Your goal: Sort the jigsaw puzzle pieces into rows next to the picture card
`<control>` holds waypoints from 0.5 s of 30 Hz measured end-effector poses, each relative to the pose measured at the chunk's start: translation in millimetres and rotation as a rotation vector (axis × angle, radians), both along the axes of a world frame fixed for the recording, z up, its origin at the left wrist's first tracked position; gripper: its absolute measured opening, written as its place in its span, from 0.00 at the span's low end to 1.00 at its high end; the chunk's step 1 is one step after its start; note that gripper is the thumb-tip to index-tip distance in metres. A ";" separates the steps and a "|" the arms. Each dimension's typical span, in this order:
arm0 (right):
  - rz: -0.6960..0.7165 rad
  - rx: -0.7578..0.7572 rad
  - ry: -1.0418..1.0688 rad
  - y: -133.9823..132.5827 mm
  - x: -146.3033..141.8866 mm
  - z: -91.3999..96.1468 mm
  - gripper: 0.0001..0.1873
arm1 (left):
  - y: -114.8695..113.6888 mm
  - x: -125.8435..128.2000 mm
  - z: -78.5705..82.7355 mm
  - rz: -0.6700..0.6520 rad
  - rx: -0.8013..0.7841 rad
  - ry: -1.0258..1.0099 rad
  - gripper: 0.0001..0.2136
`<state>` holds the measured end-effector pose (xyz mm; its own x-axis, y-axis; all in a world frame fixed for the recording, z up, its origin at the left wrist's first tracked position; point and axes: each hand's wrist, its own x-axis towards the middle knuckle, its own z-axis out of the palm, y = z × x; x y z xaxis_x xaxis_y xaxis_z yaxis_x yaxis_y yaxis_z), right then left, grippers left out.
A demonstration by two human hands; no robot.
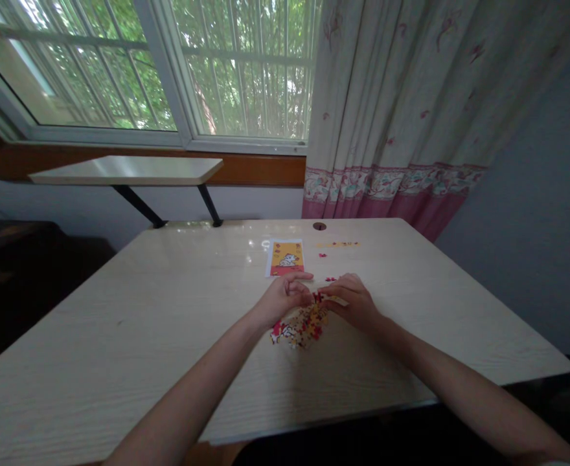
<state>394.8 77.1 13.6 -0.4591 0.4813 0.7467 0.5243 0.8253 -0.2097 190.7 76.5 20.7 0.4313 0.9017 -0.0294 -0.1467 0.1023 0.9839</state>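
A heap of small red, yellow and white puzzle pieces [302, 325] lies on the pale wooden table [144, 323], just in front of both hands. My left hand [285, 296] rests at the heap's upper left, fingers curled and pinched at its edge. My right hand [353, 299] sits at the heap's upper right, fingers closed over a few pieces; what they grip is too small to name. Behind the hands lies a reference picture card [285, 257], orange and yellow with a white animal.
A thin row of joined pieces [338, 244] and a few loose pieces [322, 255] lie beyond the card. A cable hole [319, 226] sits near the far edge. A small shelf [129, 169], window and curtain [401, 129] stand behind.
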 end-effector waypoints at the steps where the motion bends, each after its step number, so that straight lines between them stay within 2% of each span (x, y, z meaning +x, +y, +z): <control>1: -0.028 0.009 0.018 2.9 4.4 1.8 0.10 | 0.7 -1.9 0.4 0.016 0.034 0.028 0.23; 4: -0.144 0.062 0.130 14.2 23.6 9.5 0.09 | 5.2 -12.6 5.0 0.051 0.190 0.208 0.19; 7: -0.213 0.105 0.214 23.8 42.4 16.2 0.09 | 11.0 -28.9 13.0 0.064 0.383 0.509 0.14; 11: -0.242 0.092 0.237 27.5 51.2 20.1 0.09 | 16.8 -50.0 20.0 0.041 0.564 0.951 0.09; 15: -0.213 0.113 0.227 26.0 49.1 21.8 0.09 | 19.6 -61.2 20.8 0.013 0.640 1.149 0.09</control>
